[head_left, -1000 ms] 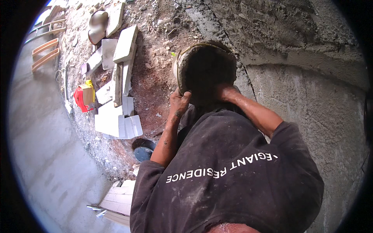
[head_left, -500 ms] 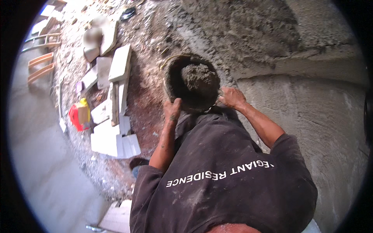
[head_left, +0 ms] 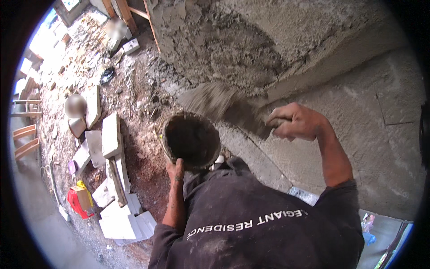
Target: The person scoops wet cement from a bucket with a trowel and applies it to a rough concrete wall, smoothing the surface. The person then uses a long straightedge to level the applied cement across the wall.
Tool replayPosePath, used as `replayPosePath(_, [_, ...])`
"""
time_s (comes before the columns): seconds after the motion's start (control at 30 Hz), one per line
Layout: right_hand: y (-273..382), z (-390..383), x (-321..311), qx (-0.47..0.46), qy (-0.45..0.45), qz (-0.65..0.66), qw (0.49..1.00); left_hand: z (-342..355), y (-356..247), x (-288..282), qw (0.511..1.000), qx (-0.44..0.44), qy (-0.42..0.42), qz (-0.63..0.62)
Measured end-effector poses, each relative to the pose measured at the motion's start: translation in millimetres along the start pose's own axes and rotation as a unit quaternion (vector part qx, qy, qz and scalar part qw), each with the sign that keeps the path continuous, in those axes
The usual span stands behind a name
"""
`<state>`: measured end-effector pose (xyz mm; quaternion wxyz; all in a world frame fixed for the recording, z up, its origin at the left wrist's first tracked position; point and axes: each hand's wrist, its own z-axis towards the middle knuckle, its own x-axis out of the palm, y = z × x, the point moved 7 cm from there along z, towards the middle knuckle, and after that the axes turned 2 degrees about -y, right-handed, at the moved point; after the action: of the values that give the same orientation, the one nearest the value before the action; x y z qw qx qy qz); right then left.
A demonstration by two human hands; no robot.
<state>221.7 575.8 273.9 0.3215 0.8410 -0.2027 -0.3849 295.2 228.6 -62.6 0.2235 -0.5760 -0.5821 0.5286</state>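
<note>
My left hand (head_left: pixel 175 171) grips the near rim of a round, dark mortar bucket (head_left: pixel 166 148), thumb over the edge. The bucket is tipped so its dark inside faces me; shadow hides how much is in it. Right of it, my right hand (head_left: pixel 301 122) is raised with fingers curled together. A dark, motion-blurred shape (head_left: pixel 253 120) reaches from those fingers toward the bucket; its kind cannot be made out. Beyond it, a streak of wet grey mortar (head_left: pixel 208 99) hangs blurred in front of the rough cement wall (head_left: pixel 224 51).
A plastered ledge (head_left: pixel 322 74) runs along the wall on the right. Pale blocks and boards (head_left: pixel 117 222) lie in a heap at left, beside a red and yellow bag (head_left: pixel 79 201). Rubble covers the ground (head_left: pixel 139 89). Wooden frame pieces (head_left: pixel 127 15) stand at the far end.
My right hand has left the bucket's rim and swung up to the right. The mortar lump seen in the bucket is no longer there; mortar streaks toward the wall. My view has shifted right.
</note>
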Motion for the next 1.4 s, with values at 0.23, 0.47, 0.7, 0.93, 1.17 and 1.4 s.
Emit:
replayPosePath(0.23, [-47, -205, -123, 0.262, -0.335, -0.028, 0.905, -7, -20, 22, 0.998, -0.051, 0.027, 0.024])
replayPosePath(0.47, [-112, -115, -37, 0.242, -0.216, -0.219, 0.92, 13, -25, 66, 0.994, 0.04, 0.014, 0.098])
replayPosePath(0.7, [-196, 67, 90, 0.036, -0.033, -0.386, 0.921, 11, -97, 79, 0.964, 0.071, 0.084, 0.244])
replayPosePath(0.93, [-186, 160, 197, -0.034, -0.015, -0.422, 0.906, -15, -189, 81, 0.969, 0.102, 0.094, 0.204])
replayPosePath(1.17, [-104, 102, 225, -0.08, 0.129, -0.186, 0.971, 9, -186, 43, 0.983, 0.119, 0.079, 0.114])
replayPosePath(1.4, [-105, 122, 221, 0.027, -0.001, -0.159, 0.987, 37, -166, -19, 0.99, 0.066, 0.109, 0.057])
